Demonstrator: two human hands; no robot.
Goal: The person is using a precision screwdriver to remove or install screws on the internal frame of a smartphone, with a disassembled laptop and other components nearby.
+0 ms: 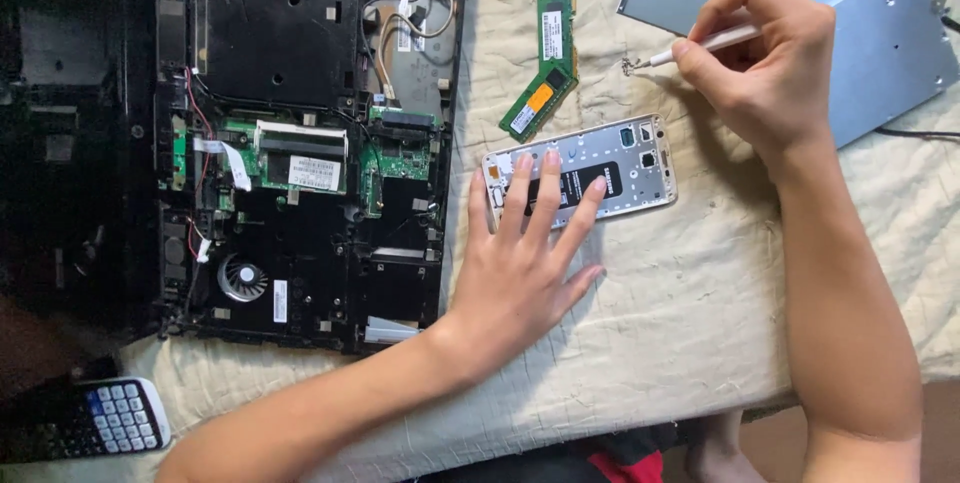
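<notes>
- Calculator (120,421) lies nearest, at the table edge.
- Left hand (520,263) rests flat, fingers spread, on the opened phone (620,158).
- Right hand (765,68) grips a white screwdriver (695,46) beside the phone; small screws (630,66) lie under its tip.
- Phone's back is already off; laptop (300,143) lies open alongside.

Soft, even indoor light; left edge sinks into dark.

Cloth (700,293) reads bright and cream, slightly washed at top right. Dull sheen on the grey plate (880,43). Faint shadow under the left hand (525,263) and right hand (765,63). Laptop (300,143) interior is murky, detail lost. Overall slightly soft, compression smear; no clear edge distortion.
</notes>
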